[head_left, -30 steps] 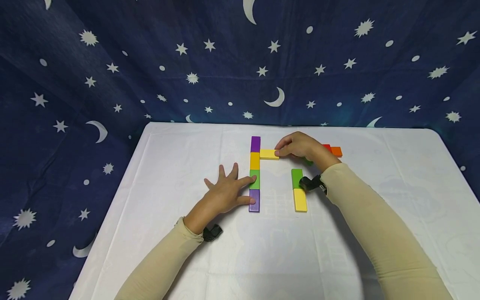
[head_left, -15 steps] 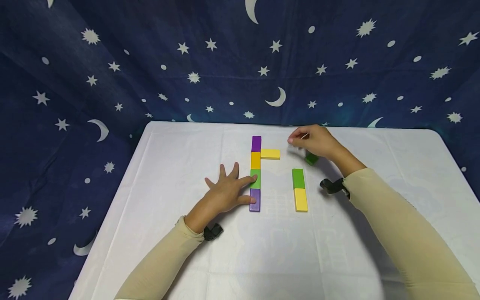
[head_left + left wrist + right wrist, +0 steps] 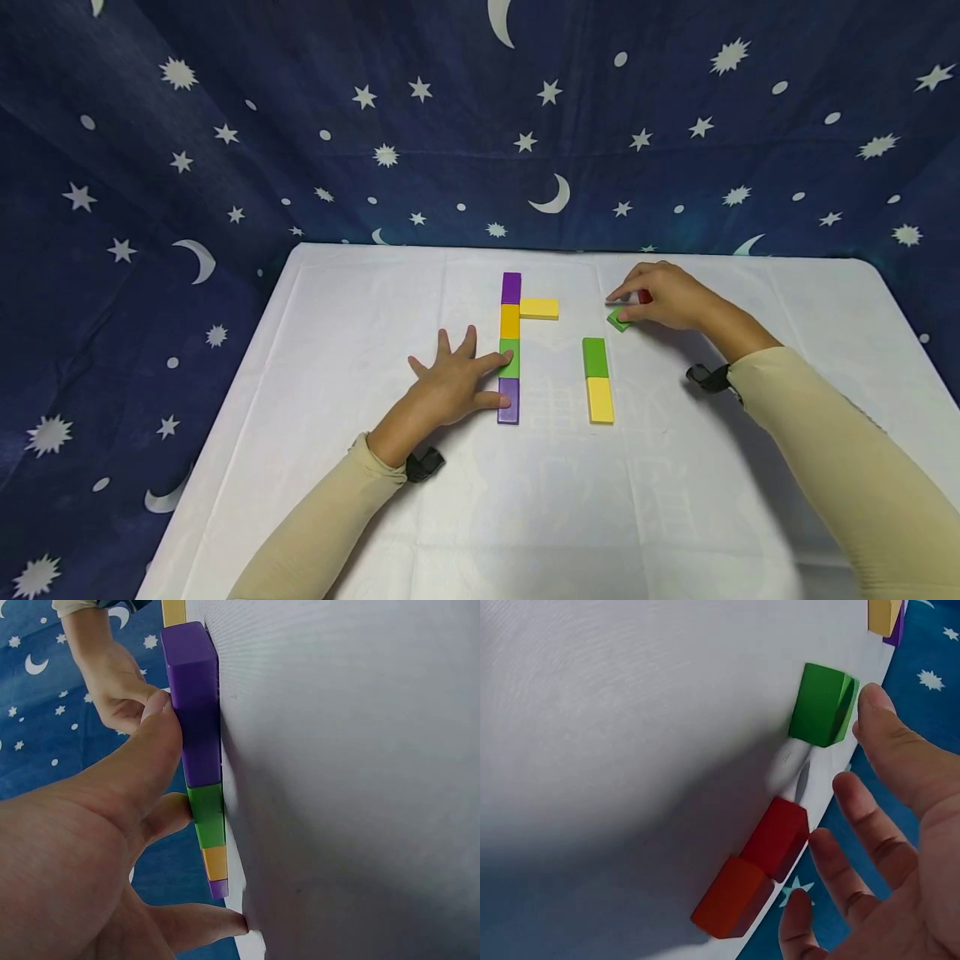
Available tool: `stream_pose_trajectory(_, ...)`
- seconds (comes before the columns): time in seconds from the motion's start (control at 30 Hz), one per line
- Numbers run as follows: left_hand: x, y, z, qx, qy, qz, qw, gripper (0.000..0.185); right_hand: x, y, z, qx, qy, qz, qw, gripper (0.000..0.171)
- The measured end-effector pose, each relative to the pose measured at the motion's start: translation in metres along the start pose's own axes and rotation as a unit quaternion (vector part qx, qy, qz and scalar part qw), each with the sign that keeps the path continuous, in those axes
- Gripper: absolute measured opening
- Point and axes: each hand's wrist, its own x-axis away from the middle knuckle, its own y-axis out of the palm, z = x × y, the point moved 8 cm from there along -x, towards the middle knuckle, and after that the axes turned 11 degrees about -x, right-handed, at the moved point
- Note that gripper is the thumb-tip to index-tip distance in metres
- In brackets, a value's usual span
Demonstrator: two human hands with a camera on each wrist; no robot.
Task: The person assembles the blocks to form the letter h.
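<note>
My left hand (image 3: 444, 390) lies with fingers spread beside a straight column of blocks. Its thumb rests on the near purple block (image 3: 196, 727), and its index finger touches the light green block (image 3: 208, 817). Beyond these, the column continues with an orange block (image 3: 509, 322) and a far purple block (image 3: 512, 287). My right hand (image 3: 667, 296) hovers at a loose green block (image 3: 823, 705), the thumb tip at its edge and the fingers apart. Beneath that hand, a red block (image 3: 777, 838) and an orange-red block (image 3: 733, 898) touch end to end; the head view mostly hides them.
A yellow block (image 3: 539, 309) juts sideways from the column near its far end. Right of the column, another green block (image 3: 595, 357) and a yellow block (image 3: 600, 401) form a short parallel row. A white cloth (image 3: 375, 300) covers the table, with a starry dark blue curtain (image 3: 435, 150) behind.
My right hand has let go of the yellow block beside the column and moved right to the loose green block. The left hand has stayed in place.
</note>
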Motion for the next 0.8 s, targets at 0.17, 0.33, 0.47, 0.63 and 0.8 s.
stream_pose_trajectory(0.17, -0.0003, 0.0004, 0.0000, 0.001, 0.003, 0.004, 1.0000, 0.072, 0.0029, 0.0018, 0.0035, 0.015, 0.003, 0.001, 1.000, 0.029)
stream_pose_trajectory(0.33, 0.0000, 0.0000, 0.0007, -0.003, 0.005, 0.005, 1.0000, 0.072, 0.0036, 0.0041, 0.0028, 0.024, 0.002, -0.002, 1.000, 0.019)
stream_pose_trajectory(0.47, 0.0007, -0.0009, 0.0011, -0.004, 0.006, 0.007, 0.9999, 0.072, 0.0046, 0.0062, 0.0028, 0.013, 0.000, -0.005, 1.000, 0.013)
stream_pose_trajectory(0.63, 0.0007, -0.0007, 0.0007, 0.002, 0.007, 0.007, 0.9999, 0.072, 0.0056, 0.0065, 0.0020, 0.010, -0.011, 0.006, 1.000, 0.015)
stream_pose_trajectory(0.8, 0.0012, -0.0006, 0.0009, 0.006, 0.008, 0.008, 0.9999, 0.071, 0.0017, 0.0046, -0.0044, -0.011, -0.036, 0.041, 0.998, 0.017)
